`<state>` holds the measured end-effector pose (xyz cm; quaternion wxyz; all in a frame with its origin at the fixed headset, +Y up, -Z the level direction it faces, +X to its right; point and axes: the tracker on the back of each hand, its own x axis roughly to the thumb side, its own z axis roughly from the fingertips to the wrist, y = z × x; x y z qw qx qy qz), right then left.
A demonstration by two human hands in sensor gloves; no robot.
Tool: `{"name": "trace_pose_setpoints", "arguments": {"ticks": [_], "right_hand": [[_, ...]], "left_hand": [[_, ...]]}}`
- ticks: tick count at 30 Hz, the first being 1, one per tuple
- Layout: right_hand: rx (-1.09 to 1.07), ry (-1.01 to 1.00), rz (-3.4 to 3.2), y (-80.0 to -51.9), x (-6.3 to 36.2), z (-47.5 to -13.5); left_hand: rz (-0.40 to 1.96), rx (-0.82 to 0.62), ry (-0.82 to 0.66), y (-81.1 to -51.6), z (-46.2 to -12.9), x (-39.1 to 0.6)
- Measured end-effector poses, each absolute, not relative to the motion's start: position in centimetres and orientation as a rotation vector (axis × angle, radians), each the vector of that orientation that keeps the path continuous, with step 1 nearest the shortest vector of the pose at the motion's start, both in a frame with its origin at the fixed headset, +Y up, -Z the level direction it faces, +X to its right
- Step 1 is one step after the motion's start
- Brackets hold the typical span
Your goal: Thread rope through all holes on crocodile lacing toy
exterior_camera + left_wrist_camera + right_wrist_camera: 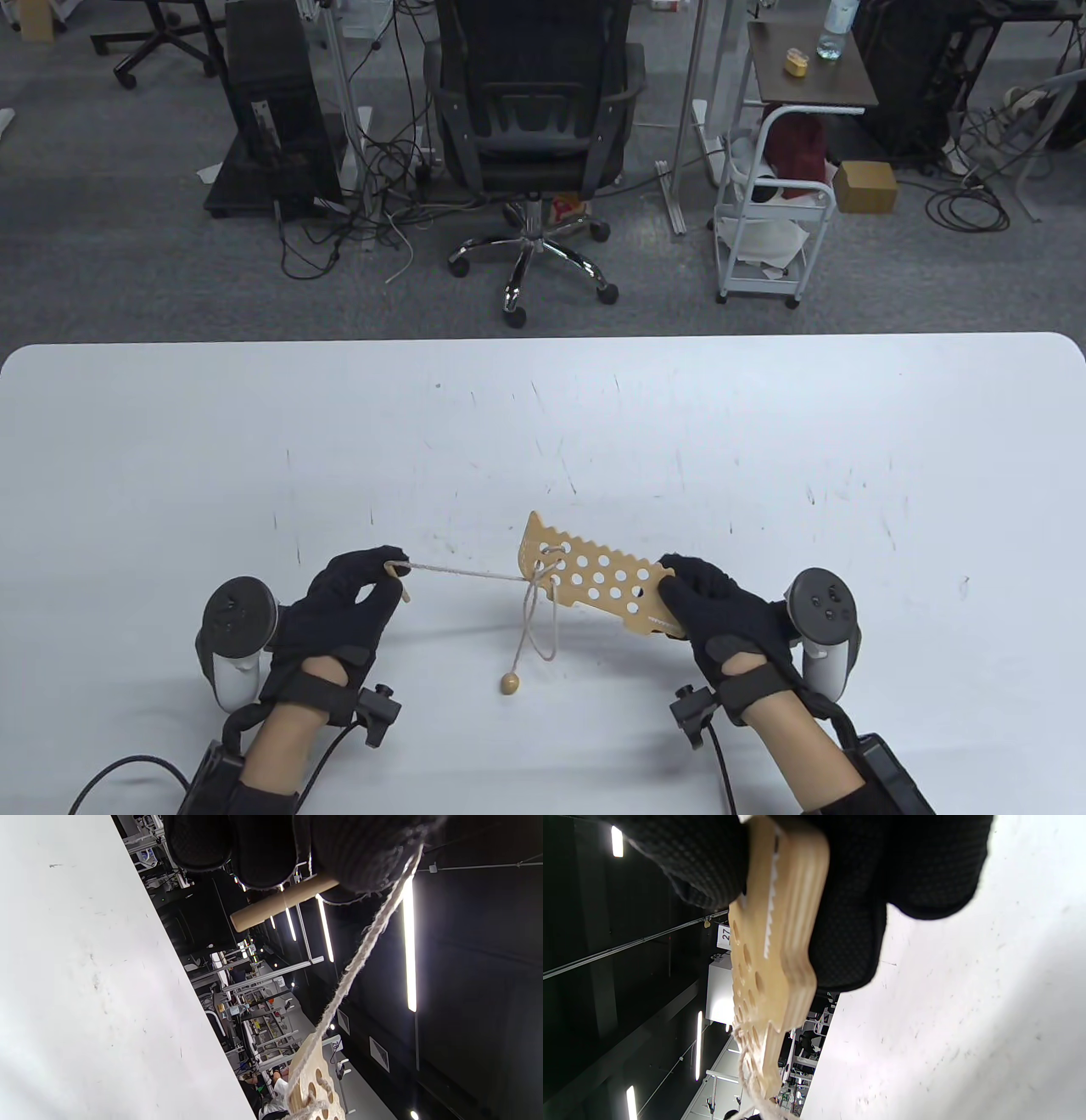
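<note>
Flat wooden croc toy [599,577] w/ round holes, twisted rope [462,575] taut.

we cannot see the near end of the wooden crocodile [598,577]: the right hand [721,607] covers it. the left hand [352,594] hides the upper part of the wooden needle [282,902]. in the left wrist view the bottom edge cuts off the crocodile.

You worked in an office-like lab: beyond the white tabletop's [254,441] far edge stood a black swivel chair [534,110], a computer tower [271,110], tangled floor cables [373,212], a white cart [768,229] and grey carpet [102,238].
</note>
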<state>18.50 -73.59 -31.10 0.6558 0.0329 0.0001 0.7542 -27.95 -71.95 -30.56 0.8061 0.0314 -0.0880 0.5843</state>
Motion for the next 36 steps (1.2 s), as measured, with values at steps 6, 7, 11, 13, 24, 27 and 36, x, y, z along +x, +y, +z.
{"name": "trace_pose_setpoints", "arguments": {"ticks": [6, 7, 11, 13, 24, 27, 36], "right_hand": [[0.07, -0.009, 1.727, -73.6, 18.8, -31.3], [0.065, -0.018, 1.735, -73.6, 18.9, -31.3], [0.059, -0.04, 1.769, -73.6, 19.3, -31.5], [0.049, -0.043, 1.77, -73.6, 19.5, -31.6], [-0.01, -0.067, 1.79, -74.1, 20.9, -32.4], [-0.019, -0.073, 1.796, -74.1, 21.1, -32.5], [-0.04, -0.074, 1.806, -74.2, 21.4, -32.8]], "left_hand": [[1.286, 0.111, -0.172, -71.5, -30.4, -28.9], [1.292, 0.118, -0.169, -71.4, -30.4, -29.1], [1.321, 0.142, -0.149, -71.3, -30.3, -30.1], [1.328, 0.155, -0.137, -71.3, -30.4, -30.6], [1.361, 0.208, -0.102, -70.9, -30.3, -32.0], [1.371, 0.219, -0.098, -70.8, -30.3, -32.3], [1.405, 0.273, -0.07, -70.5, -30.1, -33.5]]}}
